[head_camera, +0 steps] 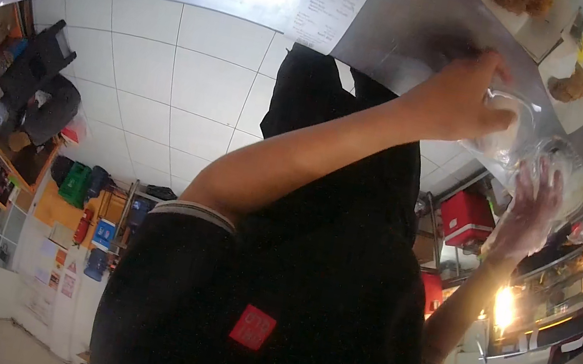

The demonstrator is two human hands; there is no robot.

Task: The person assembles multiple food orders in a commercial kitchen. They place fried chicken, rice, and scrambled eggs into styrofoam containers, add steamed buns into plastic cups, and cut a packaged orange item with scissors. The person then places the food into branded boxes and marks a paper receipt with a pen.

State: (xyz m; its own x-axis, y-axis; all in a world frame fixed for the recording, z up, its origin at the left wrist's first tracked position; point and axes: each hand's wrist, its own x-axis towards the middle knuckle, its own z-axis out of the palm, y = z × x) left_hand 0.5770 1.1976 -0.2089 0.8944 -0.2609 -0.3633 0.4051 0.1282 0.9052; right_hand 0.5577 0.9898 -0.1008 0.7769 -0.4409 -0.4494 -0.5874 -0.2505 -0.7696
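Observation:
My bare left hand [462,95] reaches across to the right over a stainless steel counter [416,5]. Its thumb lies against clear, shiny plastic [511,127], which might be a bag or a container. Whether the fingers grip it cannot be made out. My right hand [537,196] wears a loose, clear disposable glove [510,235]. The fingers of that hand point forward, slightly apart, on or beside crumpled clear plastic wrapping [557,153]; its palm is hidden. A long printed paper slip [331,5] hangs over the counter's near edge, left of my left hand.
Brown crusty pieces, like fried chicken [572,82], show beyond the counter at upper right. Right of me are a red box [466,219] on a rack and a lit display case [545,303]. A dark chair [37,64] and a fire extinguisher [83,227] appear at left.

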